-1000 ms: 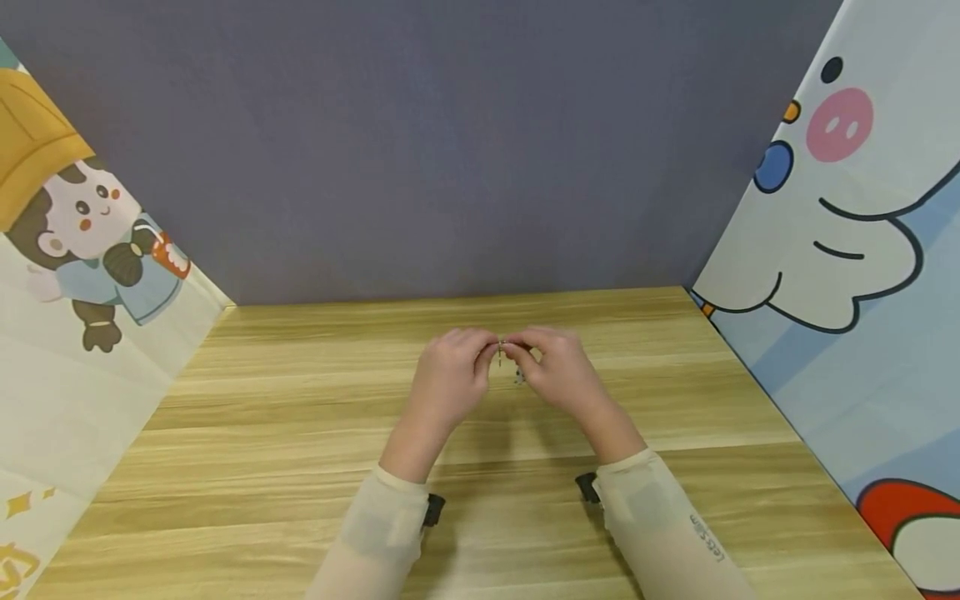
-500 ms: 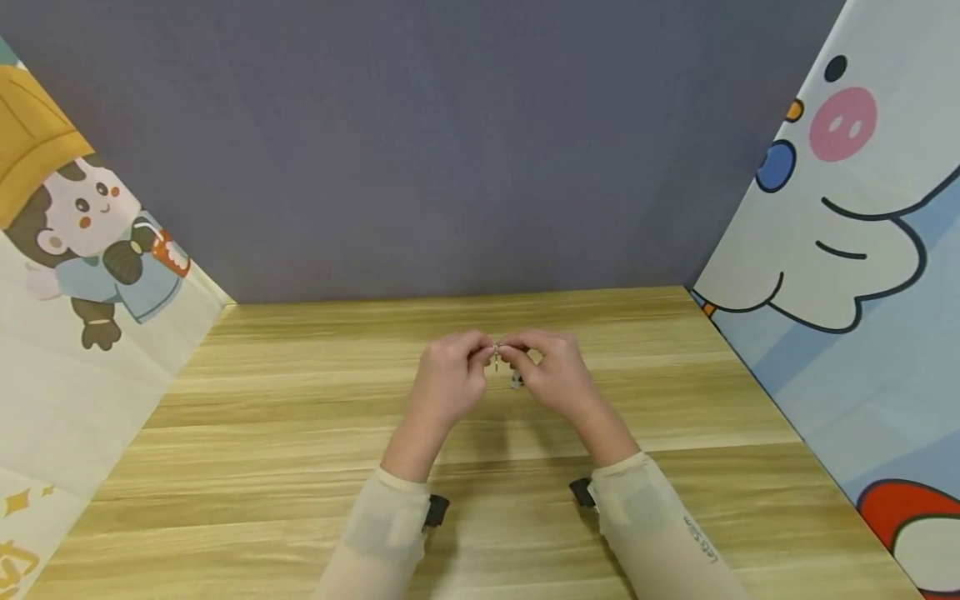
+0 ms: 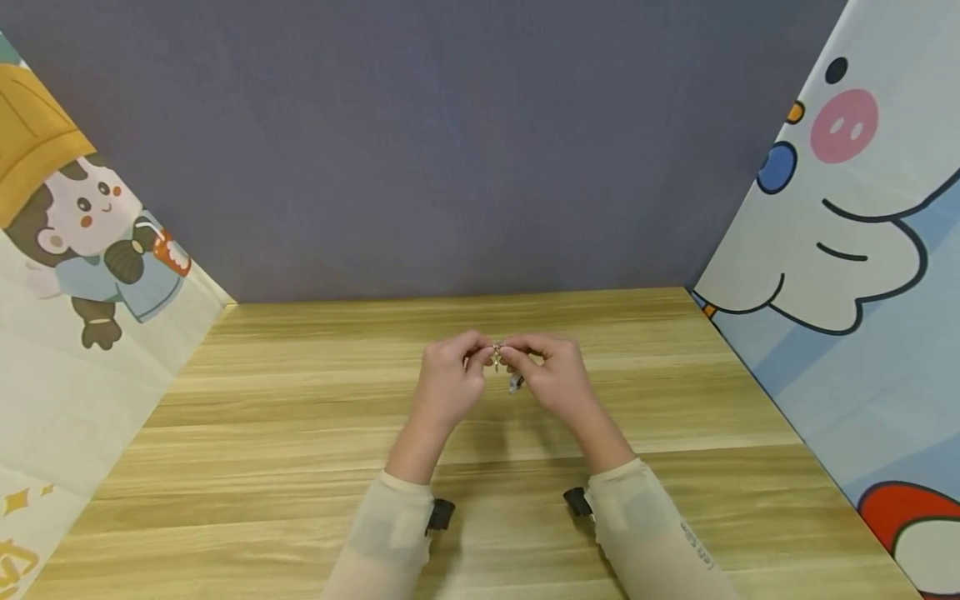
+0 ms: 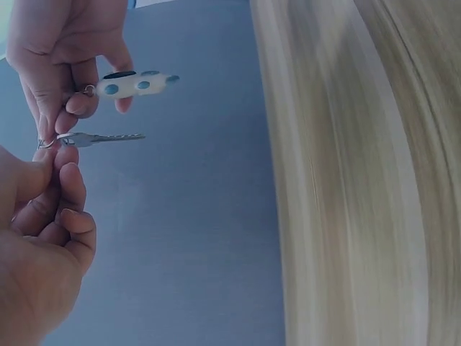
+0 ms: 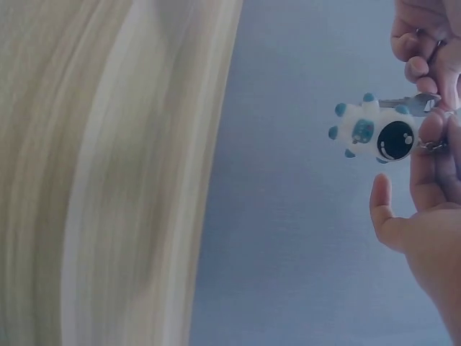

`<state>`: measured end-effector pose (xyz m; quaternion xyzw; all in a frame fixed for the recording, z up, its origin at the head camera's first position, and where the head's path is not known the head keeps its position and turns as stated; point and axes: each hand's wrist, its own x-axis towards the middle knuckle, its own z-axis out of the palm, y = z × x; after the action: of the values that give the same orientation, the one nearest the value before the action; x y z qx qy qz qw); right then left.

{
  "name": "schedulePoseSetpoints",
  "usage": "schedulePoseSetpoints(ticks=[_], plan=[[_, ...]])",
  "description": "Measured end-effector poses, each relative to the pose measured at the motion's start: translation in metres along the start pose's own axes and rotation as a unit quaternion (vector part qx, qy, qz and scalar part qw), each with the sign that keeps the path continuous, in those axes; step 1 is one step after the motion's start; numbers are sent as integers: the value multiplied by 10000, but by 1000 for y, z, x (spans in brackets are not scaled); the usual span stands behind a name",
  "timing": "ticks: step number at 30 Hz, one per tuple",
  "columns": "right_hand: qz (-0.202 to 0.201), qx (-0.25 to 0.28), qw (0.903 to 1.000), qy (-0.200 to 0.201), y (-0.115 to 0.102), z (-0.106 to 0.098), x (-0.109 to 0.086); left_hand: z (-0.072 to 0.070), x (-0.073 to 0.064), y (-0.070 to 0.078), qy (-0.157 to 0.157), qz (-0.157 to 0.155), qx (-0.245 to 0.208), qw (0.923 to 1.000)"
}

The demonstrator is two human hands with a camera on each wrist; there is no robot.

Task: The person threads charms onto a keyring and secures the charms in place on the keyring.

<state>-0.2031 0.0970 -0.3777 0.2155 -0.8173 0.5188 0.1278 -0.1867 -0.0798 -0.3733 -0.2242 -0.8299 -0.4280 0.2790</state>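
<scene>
Head: left hand [image 3: 452, 372] and right hand [image 3: 557, 372] pinch a partly hidden ring [image 4: 47, 145]; wall [image 3: 450, 150] behind.

From the head we look forward and down across the tabletop [image 3: 300, 450] to the grey wall [image 3: 450, 167], the left hand [image 3: 452, 373] and right hand [image 3: 558, 375] some way off, below mid-frame; at each wrist we sit much nearer, facing past the hands toward that wall (both pictures lie sideways, the tabletop upright at right in the left wrist's view, at left in the right's); those two views share the key [image 4: 108, 138] and the spotted charm [image 5: 371, 130], seen from opposite sides.
</scene>
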Motion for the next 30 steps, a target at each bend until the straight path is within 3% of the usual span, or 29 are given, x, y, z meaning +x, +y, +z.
schedulePoseSetpoints(ticks=[8,18,25,30], plan=[[565,528,9970,55,2,3,-2,3,-1,1,114,-725,-869,9935],[907,1200,9885,137,0,3,-1,7,-2,-3,83,-1600,-1659,9730],[965,1457,9844,221,1,2,0,8,-3,-5,-71,-1914,-2224,9560],[830,1098,9902,232,1,1,0,7,-3,-7,-244,-2024,-2246,9529]])
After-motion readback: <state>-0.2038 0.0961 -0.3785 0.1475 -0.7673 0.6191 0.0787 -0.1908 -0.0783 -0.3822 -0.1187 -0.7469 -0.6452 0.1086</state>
